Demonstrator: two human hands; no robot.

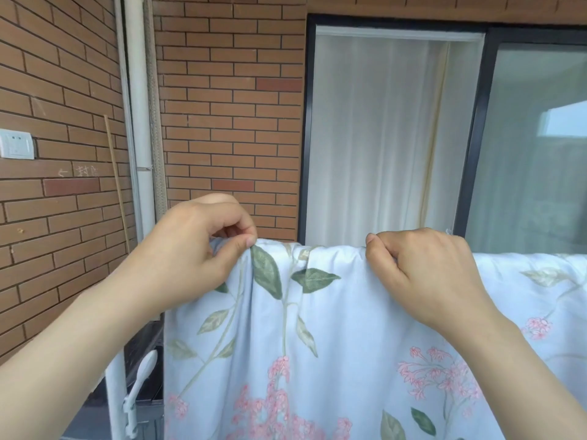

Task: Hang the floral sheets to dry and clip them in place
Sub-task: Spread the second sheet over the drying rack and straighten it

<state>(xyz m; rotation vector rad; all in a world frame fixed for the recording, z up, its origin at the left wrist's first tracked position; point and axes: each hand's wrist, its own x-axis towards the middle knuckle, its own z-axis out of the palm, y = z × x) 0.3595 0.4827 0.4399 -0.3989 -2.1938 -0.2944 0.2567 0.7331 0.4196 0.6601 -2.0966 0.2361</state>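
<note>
- Pale blue cotton-looking floral sheet [317, 344], printed with green leaves and pink blossom sprays, hangs draped over a line or rail that the fabric hides; its top fold runs left to right at hand height, and the cloth falls toward the viewer.
- Left hand [193, 252] is pinched narrow, thumb against forefinger, on the sheet's top fold near its left edge.
- Right hand [422, 274] is curled into a closed grip on the same fold, a little further along to the right; a stretch of bunched fabric lies between the two hands.
- Judging by this, the next move runs along the fold's long axis: drawing the hands apart sideways would smooth the gathers. The left hand is nearer the sheet's free corner, so that end seems the likelier spot for a first clip.
- White plastic clip-like piece [139, 389] sits on a white post [112, 404] low at the left, below the left forearm and well under the fold.
- Writing: faint chalk-like marks, an arrow and characters I cannot read, on the brown brick wall [82, 170]; a white wall switch plate [16, 143] carries no legible label. No brands visible.
</note>
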